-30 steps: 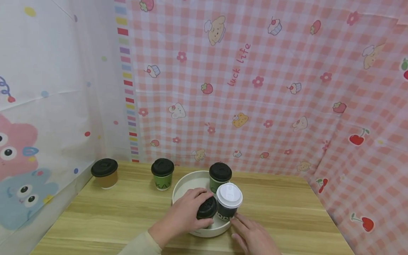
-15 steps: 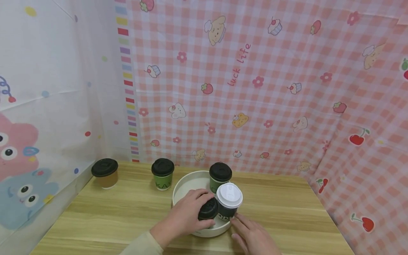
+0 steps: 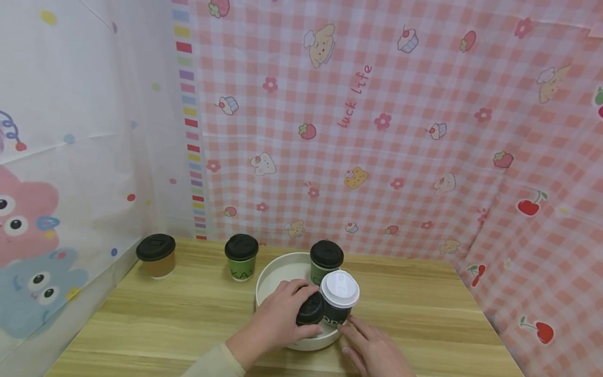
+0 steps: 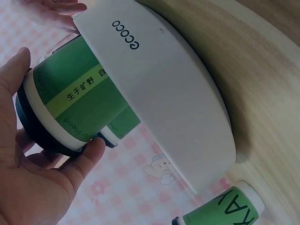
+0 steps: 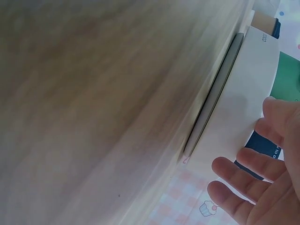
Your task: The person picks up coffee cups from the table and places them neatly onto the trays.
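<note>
My left hand (image 3: 281,314) grips a green paper coffee cup (image 4: 77,86) by its black lid (image 3: 311,309), fingers and thumb spread around it. The cup stands inside a round white tray (image 4: 164,89), close beside a dark cup with a white lid (image 3: 339,289). Behind them in the tray is another green cup with a black lid (image 3: 326,255). At the tray's right front edge lies my right hand (image 3: 374,345), fingers loosely bent, fingertips at the rim near the white-lidded cup. In the right wrist view this hand (image 5: 269,164) holds nothing.
Left of the tray stands a green cup with a black lid (image 3: 241,257). Farther left is a brown cup with a black lid (image 3: 157,256). A wooden tabletop (image 3: 424,309) lies beneath, with a checked cloth (image 3: 292,104) hanging behind it.
My left hand has shifted slightly to the right with the green cup, nearer the white-lidded cup. My right hand has stayed almost in place at the tray.
</note>
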A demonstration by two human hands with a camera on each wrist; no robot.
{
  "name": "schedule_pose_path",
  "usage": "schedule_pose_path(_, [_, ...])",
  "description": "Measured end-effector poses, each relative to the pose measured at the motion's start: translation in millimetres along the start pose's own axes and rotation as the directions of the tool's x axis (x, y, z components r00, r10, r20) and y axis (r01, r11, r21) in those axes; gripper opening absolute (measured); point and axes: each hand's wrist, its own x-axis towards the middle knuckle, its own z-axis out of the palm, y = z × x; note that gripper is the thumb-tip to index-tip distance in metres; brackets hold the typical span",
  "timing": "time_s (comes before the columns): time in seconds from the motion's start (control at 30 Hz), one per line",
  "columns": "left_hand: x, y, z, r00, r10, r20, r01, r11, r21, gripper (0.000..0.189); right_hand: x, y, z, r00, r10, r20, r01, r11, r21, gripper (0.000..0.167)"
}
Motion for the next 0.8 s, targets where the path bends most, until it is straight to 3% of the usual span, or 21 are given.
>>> schedule_pose_path(0.43, [-1.5,1.2,0.3,1.0,-0.008,0.009,0.008,1.0,-0.006,0.077,1.9,-1.6,-2.9,0.996,0.046,0.079,-0.05,0.998,0.047,0.038])
schedule_pose_path(0.8, [-3.0,0.8,0.0,1.0,0.0,0.009,0.0,1.0,0.007,0.081,0.8,-4.1,-0.4,1.0,0.015,0.025,-0.015,1.0,0.001,0.04])
